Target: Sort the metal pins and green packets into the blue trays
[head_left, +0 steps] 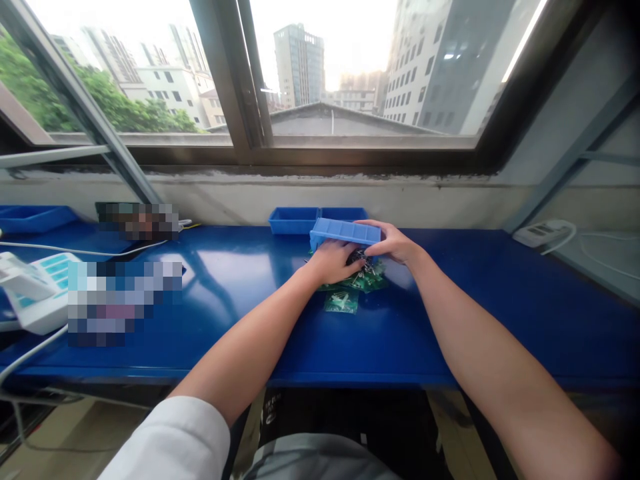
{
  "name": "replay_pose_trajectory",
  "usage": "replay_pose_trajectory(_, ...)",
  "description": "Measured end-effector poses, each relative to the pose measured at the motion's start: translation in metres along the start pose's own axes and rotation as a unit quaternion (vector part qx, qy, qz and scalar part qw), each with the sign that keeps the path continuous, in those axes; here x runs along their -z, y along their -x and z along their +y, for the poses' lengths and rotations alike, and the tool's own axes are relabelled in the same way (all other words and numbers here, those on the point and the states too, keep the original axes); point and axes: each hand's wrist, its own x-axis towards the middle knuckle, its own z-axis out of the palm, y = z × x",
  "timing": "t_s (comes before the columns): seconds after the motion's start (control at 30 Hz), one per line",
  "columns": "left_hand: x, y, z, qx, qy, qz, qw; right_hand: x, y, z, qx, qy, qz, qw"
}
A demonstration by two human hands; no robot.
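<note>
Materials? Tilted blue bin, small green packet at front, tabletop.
Tilted blue bin: likely molded plastic, satin; ribbed face. Small green packet: probably thin plastic film, glossy; pale pieces seem to show through. Tabletop: smooth, glossy blue, reflects light; painted metal or laminate, unclear.

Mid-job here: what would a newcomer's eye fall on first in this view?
Probably the tilted blue bin at mid-table, gripped at its right end by the right hand, with the left hand at its near side. Just below, small green packets lie heaped on the blue table. Behind, a large window shows tall buildings.
</note>
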Motion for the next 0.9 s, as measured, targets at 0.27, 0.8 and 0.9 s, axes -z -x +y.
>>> replay_pose_trajectory(0.27,0.002,-0.001,0.000,-0.016,0.036,-0.006,0.999,-0.002,0.002,-0.004,0.016,0.056,0.016,0.998)
replay_pose_trajectory(0.8,0.005,0.000,0.006,0.005,-0.021,-0.046,0.999,0.000,0.001,0.003,0.058,0.062,0.086,0.993)
replay_pose_trajectory(0.9,0.005,0.000,0.006,0.008,-0.018,-0.057,0.998,0.003,-0.001,0.006,0.072,0.062,0.105,0.990)
